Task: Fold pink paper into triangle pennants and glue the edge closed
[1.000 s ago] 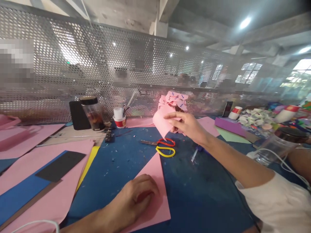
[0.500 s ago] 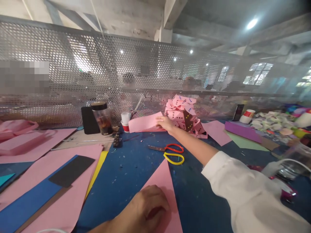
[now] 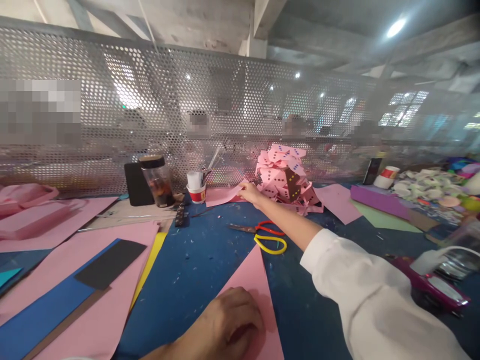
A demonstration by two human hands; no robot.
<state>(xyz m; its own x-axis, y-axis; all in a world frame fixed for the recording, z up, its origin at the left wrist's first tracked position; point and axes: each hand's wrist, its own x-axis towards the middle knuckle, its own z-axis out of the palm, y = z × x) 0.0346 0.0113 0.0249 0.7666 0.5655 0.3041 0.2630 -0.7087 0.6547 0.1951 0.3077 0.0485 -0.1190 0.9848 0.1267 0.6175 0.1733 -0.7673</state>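
Observation:
My right hand (image 3: pixel 250 194) reaches across the table, fingers pinched at the end of a pink foam strip (image 3: pixel 221 196). That strip lies low beside a red-and-white paper cup (image 3: pixel 196 193), with part of its end raised at my fingers. Just right of this hand stands a heap of pink dotted pieces (image 3: pixel 273 170). My left hand (image 3: pixel 234 320) rests closed on a pointed pink sheet (image 3: pixel 255 272); its fingers curl under, and whatever they hold, if anything, is hidden. Beyond the sheet's tip lie scissors (image 3: pixel 270 245) with one red and one yellow handle.
Stacked pink sheets (image 3: pixel 131 260) with blue and black strips (image 3: pixel 110 262) cover the left side. A dark-lidded jar (image 3: pixel 157 182) stands before the perforated metal screen (image 3: pixel 225 100). To the right are a purple sheet (image 3: pixel 378 201), a pile of pale pieces (image 3: pixel 427 187) and a magenta device (image 3: pixel 431 285).
The pink strip in my right hand has come down from a raised position, so the paper cup shows more fully. My right hand has shifted slightly left. My left hand stays in place.

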